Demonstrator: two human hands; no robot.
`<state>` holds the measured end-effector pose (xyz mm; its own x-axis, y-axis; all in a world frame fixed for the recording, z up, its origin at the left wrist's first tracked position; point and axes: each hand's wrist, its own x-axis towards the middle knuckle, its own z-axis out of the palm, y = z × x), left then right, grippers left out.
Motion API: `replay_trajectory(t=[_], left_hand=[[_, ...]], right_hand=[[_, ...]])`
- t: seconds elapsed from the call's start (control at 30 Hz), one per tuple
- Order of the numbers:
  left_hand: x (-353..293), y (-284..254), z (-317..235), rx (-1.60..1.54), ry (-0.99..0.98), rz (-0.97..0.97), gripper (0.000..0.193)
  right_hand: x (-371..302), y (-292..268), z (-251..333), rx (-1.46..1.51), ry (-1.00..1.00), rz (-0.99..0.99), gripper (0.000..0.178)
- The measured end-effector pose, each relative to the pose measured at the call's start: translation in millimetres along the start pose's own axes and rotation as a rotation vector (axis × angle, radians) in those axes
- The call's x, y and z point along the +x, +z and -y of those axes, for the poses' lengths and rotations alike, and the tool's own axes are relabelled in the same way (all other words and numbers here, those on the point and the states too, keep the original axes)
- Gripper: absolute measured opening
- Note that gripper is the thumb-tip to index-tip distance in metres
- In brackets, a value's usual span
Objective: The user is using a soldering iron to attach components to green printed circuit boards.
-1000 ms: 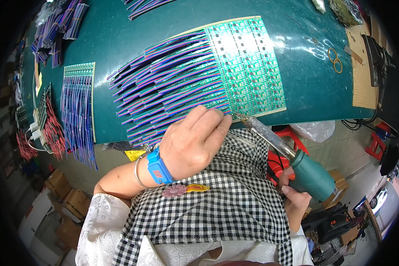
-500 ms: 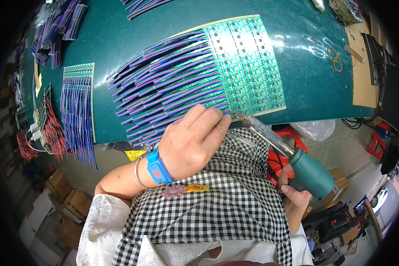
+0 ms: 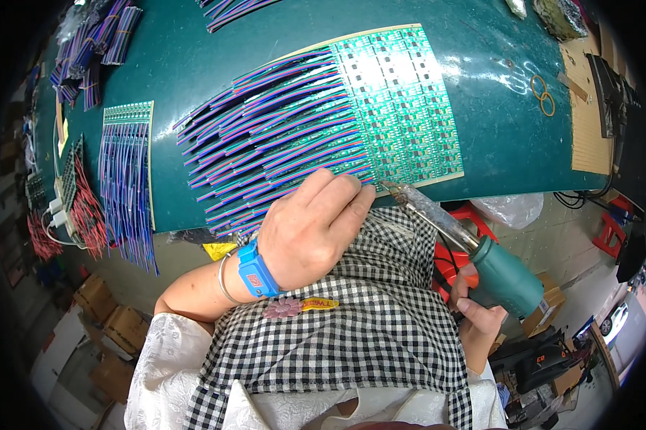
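A green circuit board panel lies on the table with rows of multicoloured ribbon wires fanning out leftward from it. My left hand is closed at the panel's near edge, its fingertips pinching a ribbon wire whose end is mostly hidden under them. In my right hand is a soldering iron with a thick green handle. Its metal tip points up and left, at the panel's near edge just right of my left fingertips. Whether the tip touches the panel I cannot tell.
The green table bears a smaller wired board at left, with bundled wires behind it. Red-wired boards sit by a white plug at far left. Rubber bands and cardboard lie to the right.
The soldering iron has shifted very slightly right and up, its tip still by the panel's near edge. My left hand has stayed in place.
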<state>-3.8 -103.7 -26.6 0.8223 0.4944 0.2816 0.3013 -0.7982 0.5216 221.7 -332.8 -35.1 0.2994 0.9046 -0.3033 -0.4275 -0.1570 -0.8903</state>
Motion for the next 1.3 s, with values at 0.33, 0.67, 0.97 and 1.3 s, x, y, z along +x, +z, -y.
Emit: replay_trajectory(t=[0.33,0.67,0.97,1.3], left_hand=[[-1,0,0,-0.009,-0.001,0.005,0.039],[3,-8,-3,0.017,-0.001,0.057,0.035],[-7,-30,-10,0.065,-0.04,-0.019,0.033],[-210,-43,-19,-0.159,-0.837,-0.264,0.012]], right_hand=[[9,-3,6,0.061,-0.012,0.01,0.055],[56,-16,31,0.317,-0.356,0.039,0.06],[152,-46,110,0.349,-0.685,-0.036,0.055],[209,-51,94,0.076,-0.654,-0.35,0.051]])
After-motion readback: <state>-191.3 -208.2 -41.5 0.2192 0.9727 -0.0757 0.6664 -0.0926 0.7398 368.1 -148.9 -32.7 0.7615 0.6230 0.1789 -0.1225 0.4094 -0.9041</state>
